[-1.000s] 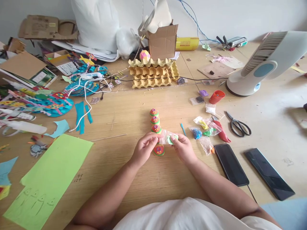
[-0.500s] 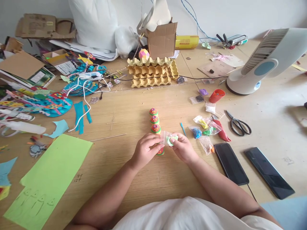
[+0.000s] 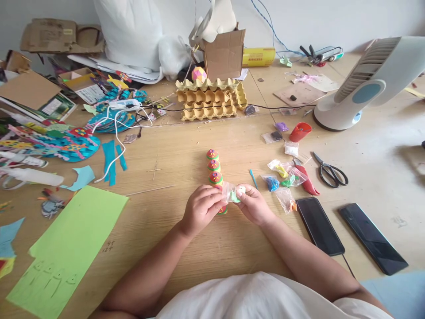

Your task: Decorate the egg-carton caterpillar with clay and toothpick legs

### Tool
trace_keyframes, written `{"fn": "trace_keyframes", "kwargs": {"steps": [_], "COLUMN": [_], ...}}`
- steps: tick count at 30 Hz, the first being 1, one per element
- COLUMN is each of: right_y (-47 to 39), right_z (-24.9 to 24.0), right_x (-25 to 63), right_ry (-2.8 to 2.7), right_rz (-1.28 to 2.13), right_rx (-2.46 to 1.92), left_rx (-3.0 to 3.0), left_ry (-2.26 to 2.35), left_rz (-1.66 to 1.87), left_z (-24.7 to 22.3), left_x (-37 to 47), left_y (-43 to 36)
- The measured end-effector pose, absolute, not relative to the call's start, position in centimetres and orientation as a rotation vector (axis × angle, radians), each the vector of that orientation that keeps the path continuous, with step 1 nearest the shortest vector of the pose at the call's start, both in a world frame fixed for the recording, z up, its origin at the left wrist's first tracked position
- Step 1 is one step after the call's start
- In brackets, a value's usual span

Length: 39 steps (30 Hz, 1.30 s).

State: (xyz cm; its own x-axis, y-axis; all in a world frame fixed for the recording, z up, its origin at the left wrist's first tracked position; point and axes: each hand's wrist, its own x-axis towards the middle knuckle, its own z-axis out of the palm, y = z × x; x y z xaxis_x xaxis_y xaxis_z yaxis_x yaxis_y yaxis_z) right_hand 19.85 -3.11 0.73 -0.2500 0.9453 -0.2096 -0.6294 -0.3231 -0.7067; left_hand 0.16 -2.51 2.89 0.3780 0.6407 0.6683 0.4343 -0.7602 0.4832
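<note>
A small clear plastic bag (image 3: 231, 193) with pale green clay in it is stretched between my two hands, low in the middle of the view. My left hand (image 3: 203, 207) pinches the bag's left end. The fingers of my right hand (image 3: 254, 206) are closed on its right end, over the clay. Partly hidden beneath the hands, a column of red and green decorated domes (image 3: 213, 165) runs away from me along the table. A thin blue stick (image 3: 253, 179) lies just beyond my right hand.
To the right lie bags of coloured clay (image 3: 272, 183), black scissors (image 3: 332, 173), two phones (image 3: 320, 226) and a red cup (image 3: 300, 131), with a white fan (image 3: 361, 95) behind. Egg cartons (image 3: 209, 106) stand at the back. Green paper (image 3: 79, 230) and crafts (image 3: 66, 144) are at left.
Both hands have barely moved. The bag and its pale green clay have shifted slightly in the fingers, and a whiter patch now shows by my right thumb.
</note>
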Motion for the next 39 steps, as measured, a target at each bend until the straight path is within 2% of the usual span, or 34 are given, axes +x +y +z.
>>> {"fn": "trace_keyframes", "kwargs": {"steps": [4,16,21,27,31,39], "right_y": [-3.1,-3.3,-3.4,-3.4,-3.3,-3.4], "right_z": [0.4,1.6,1.1,0.5,0.6,0.3], "right_x": [20.0,20.5,20.1,19.5,19.7,19.8], "right_ry": [-0.655,-1.197,-1.105,-0.633,-0.628,-0.773], "right_rz": [1.802,1.519,1.593,1.688,1.713,1.711], "right_rx": [-0.781,-0.932,-0.92,-0.812,-0.831,-0.873], "left_rx": [2.252,2.139,2.099,1.906,1.788,2.062], "left_ry": [0.973,0.864,0.845,0.94,0.954,0.985], "left_rz": [1.321,1.287,1.295,1.264,1.158,1.253], "left_z": [2.8,2.6,2.4,1.9,1.7,2.8], "left_x": [0.3,0.5,0.6,0.3,0.1,0.0], "left_y": [-2.5,-2.6,-2.7,-2.6,-2.5,-2.3]}}
